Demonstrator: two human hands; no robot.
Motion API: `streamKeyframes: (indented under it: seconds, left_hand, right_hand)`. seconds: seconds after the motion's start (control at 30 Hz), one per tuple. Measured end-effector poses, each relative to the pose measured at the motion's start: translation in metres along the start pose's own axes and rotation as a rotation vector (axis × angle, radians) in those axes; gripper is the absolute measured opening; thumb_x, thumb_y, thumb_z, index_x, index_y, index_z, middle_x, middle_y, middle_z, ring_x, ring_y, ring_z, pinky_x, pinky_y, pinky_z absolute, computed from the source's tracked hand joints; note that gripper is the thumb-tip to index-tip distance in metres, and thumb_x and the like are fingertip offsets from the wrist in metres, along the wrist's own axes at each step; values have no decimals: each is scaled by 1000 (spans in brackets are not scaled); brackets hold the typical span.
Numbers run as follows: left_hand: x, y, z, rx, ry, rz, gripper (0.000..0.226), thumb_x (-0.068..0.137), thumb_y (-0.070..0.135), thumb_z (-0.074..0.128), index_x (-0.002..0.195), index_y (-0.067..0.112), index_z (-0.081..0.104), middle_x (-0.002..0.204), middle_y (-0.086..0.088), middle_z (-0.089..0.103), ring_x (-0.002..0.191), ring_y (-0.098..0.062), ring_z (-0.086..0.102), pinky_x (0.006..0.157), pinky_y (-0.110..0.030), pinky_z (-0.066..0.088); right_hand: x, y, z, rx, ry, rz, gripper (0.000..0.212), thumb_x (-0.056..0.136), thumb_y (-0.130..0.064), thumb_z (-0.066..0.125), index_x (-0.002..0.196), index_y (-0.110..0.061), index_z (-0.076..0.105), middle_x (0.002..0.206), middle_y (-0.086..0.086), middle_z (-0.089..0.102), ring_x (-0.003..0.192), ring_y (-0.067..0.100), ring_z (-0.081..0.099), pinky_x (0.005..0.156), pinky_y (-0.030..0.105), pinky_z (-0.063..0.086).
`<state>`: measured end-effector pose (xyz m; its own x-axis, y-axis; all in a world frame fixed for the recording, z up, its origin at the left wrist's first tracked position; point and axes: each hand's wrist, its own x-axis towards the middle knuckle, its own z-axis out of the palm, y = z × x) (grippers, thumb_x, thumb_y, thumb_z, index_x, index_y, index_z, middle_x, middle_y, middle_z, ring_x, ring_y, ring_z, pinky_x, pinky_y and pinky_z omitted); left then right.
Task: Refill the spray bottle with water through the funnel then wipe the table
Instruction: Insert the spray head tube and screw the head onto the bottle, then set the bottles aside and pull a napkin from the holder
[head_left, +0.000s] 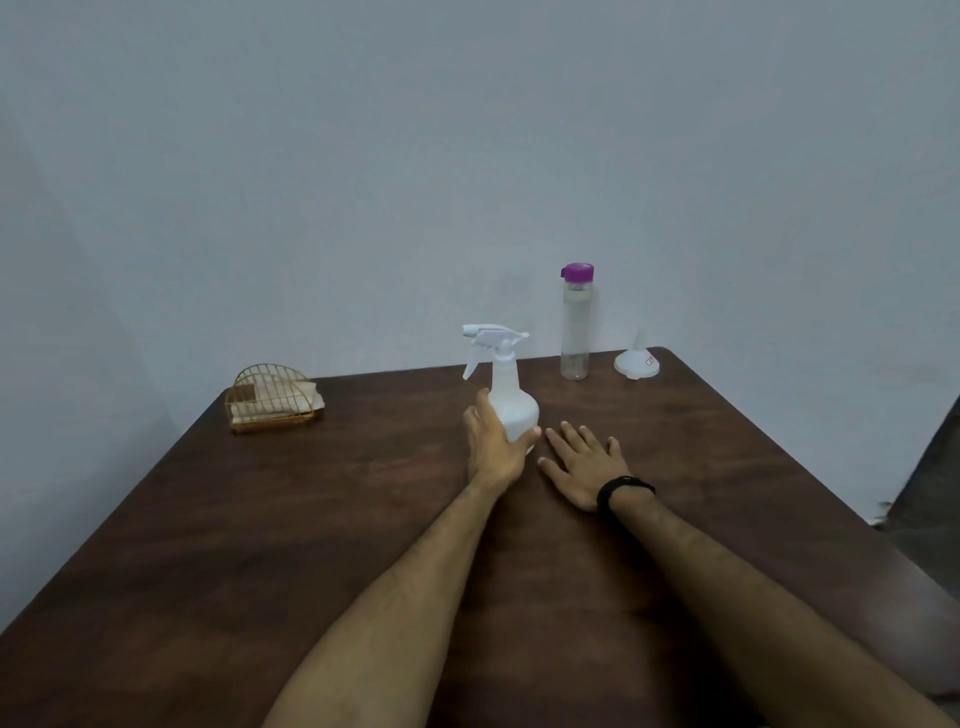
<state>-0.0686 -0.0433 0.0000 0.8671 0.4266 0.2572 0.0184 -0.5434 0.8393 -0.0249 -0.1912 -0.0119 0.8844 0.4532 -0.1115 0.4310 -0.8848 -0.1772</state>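
A dark brown wooden counter fills the lower half of the view, set against a plain pale wall. 2 bare forearms reach forward across it from the near edge.

The left hand is wrapped around the lower body of a white spray bottle, thumb on the near left side and fingers curling round to the right; the bottle stands upright near the middle of the counter, its trigger head on and its nozzle pointing left. The right hand lies flat, palm down, fingers spread, on the wood just right of the bottle's base, holding nothing. A black band circles the right wrist.

Behind the spray bottle, near the far edge, stands a tall clear water bottle with a purple cap, shut. To its right, near the far right corner, a small white funnel sits wide mouth down, spout up. At the far left corner a gold wire holder carries folded pale cloths.
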Motion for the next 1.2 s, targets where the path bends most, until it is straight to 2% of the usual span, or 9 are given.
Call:
streamKeyframes:
  seconds: [0.2, 0.33, 0.47, 0.77, 0.83, 0.9, 1.0, 1.1, 1.2]
  left_hand:
    - [62, -11, 19, -27, -10, 29, 90, 83, 31, 76, 151, 22, 18, 146, -10, 31, 129, -26, 42, 98, -35, 41]
    - [101, -17, 34, 6, -16, 33, 88, 85, 36, 73, 151, 23, 15, 147, -11, 29, 129, -29, 43, 101, -46, 44]
    - [131, -21, 49, 11, -24, 23, 89, 86, 37, 73, 151, 24, 13, 149, -11, 28, 130, -31, 42, 103, -50, 45]
    - [157, -22, 57, -67, -81, 4, 93, 85, 29, 75, 154, 23, 13, 150, -13, 26, 134, -31, 38, 108, -41, 37]
    - [151, -20, 44, -116, -109, -55, 98, 85, 33, 76, 155, 21, 9, 154, -12, 20, 139, -30, 34, 112, -39, 34]
    - [141, -24, 21, -106, -168, -118, 104, 85, 46, 73, 157, 22, 3, 160, -9, 11, 143, -29, 30, 117, -43, 32]
    - [122, -49, -39, 109, -275, -89, 93, 90, 59, 59, 159, 20, 9, 164, -8, 12, 148, -27, 25, 120, -45, 28]
    - [96, -89, -114, 495, -367, -55, 75, 98, 60, 42, 157, 18, 24, 164, -5, 21, 150, -21, 22, 123, -44, 17]
    - [71, -130, -179, 760, -325, -66, 72, 99, 63, 29, 158, 22, 22, 166, -3, 13, 153, -18, 9, 123, -45, 6]
  right_hand:
    - [54, 1, -6, 5, 44, 21, 68, 99, -64, 15, 159, -34, 3, 168, -4, -5, 155, 22, -4, 121, 56, -5]
    - [82, 4, -6, 8, 69, 23, 66, 100, -62, 15, 159, -34, 4, 168, -4, -3, 155, 22, -4, 121, 56, -4]
    - [105, 7, -7, 19, 76, 28, 66, 100, -61, 16, 159, -34, 4, 168, -4, -3, 155, 23, -4, 120, 56, -5]
    - [112, 10, -5, 19, 77, 37, 67, 99, -63, 15, 159, -35, 5, 168, -5, -3, 154, 22, -5, 120, 56, -6]
    - [111, 10, -8, 19, 63, 46, 68, 98, -64, 16, 159, -35, 5, 168, -5, -4, 154, 21, -5, 120, 56, -6]
    - [109, 11, -10, 22, 47, 57, 68, 98, -64, 17, 159, -36, 5, 168, -5, -4, 155, 22, -5, 120, 56, -5]
    - [106, 9, -12, 13, 42, 65, 69, 99, -64, 17, 159, -34, 5, 168, -4, -4, 155, 22, -2, 121, 56, -3]
    - [98, 2, -11, -12, 38, 59, 72, 99, -65, 16, 160, -28, 7, 168, 2, -2, 155, 25, 0, 122, 55, 1]
    - [85, -13, -6, -38, 29, 21, 75, 99, -66, 17, 160, -25, 7, 168, 8, -2, 154, 28, -1, 122, 52, 2]
